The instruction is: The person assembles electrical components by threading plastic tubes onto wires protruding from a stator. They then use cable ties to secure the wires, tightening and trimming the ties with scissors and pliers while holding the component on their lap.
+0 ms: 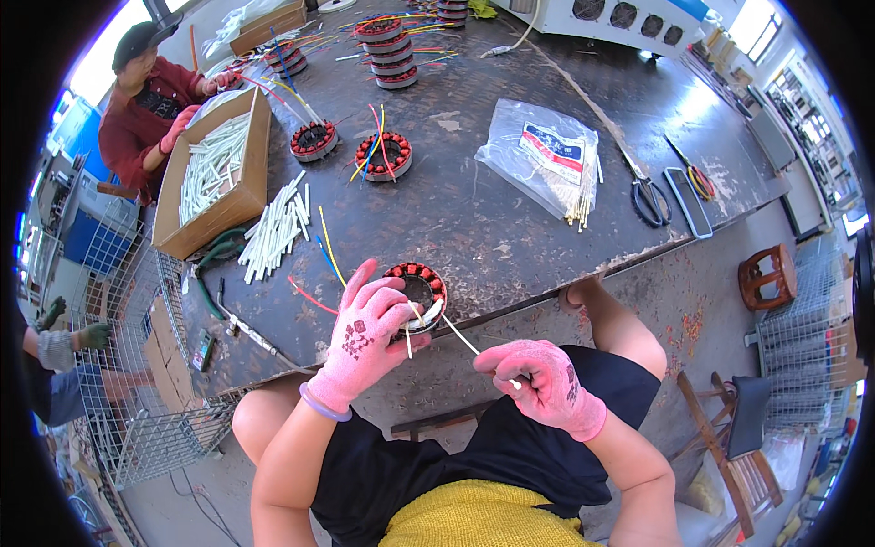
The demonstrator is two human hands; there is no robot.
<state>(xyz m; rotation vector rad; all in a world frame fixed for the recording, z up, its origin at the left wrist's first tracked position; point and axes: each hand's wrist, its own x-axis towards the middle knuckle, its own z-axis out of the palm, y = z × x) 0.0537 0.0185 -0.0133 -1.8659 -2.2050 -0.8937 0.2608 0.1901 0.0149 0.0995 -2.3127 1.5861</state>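
Note:
Near the table's front edge, a ring-shaped motor stator (pixel 416 271) with red-brown windings is held by my left hand (pixel 369 328) in a pink glove. Red, yellow and blue lead wires (pixel 330 248) run out beyond its fingers. Part of the stator is hidden behind this hand. A thin white strand (pixel 459 334) stretches from the stator's near rim to my right hand (pixel 544 381), also gloved in pink, whose fingers are closed on it. A short white end (pixel 408 343) hangs below the left fingers. A small white tip (pixel 517 385) pokes out of the right fist.
White sleeves (pixel 275 228) lie beside a cardboard box (pixel 255 169) of more. Two stators (pixel 390 157) (pixel 313 141) and a stator stack (pixel 392 59) stand farther back. A plastic bag (pixel 510 146), scissors (pixel 651 202) and a phone (pixel 687 202) lie right. A co-worker (pixel 146 109) sits far left.

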